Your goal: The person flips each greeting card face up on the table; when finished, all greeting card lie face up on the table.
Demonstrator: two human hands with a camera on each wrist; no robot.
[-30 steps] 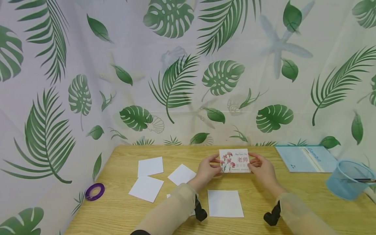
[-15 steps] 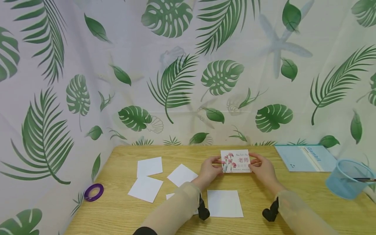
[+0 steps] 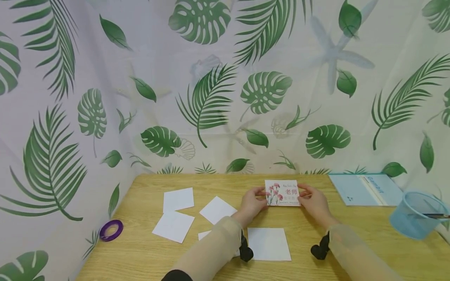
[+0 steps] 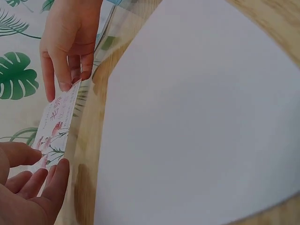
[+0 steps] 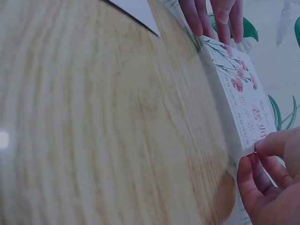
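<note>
A small card [image 3: 282, 192] printed with pink flowers and red characters is held just above the wooden table [image 3: 147, 253], face toward me. My left hand [image 3: 261, 195] pinches its left edge and my right hand [image 3: 304, 194] pinches its right edge. The left wrist view shows the card [image 4: 58, 124] edge-on between my left hand [image 4: 35, 171] below and my right hand [image 4: 70, 70] above. In the right wrist view, my right hand [image 5: 258, 157] pinches the near corner of the card [image 5: 239, 89], and my left hand [image 5: 213, 28] holds the far end.
Several white paper squares lie on the table: one [image 3: 268, 244] between my forearms, others [image 3: 178, 199] [image 3: 173, 226] [image 3: 218, 209] to the left. A purple ribbon roll [image 3: 111, 230] sits at the left edge. A blue booklet [image 3: 365, 189] and a blue mesh cup [image 3: 415, 214] are at the right.
Both hands and the card have drifted slightly right and away from me. The pinch on each edge is unchanged.
</note>
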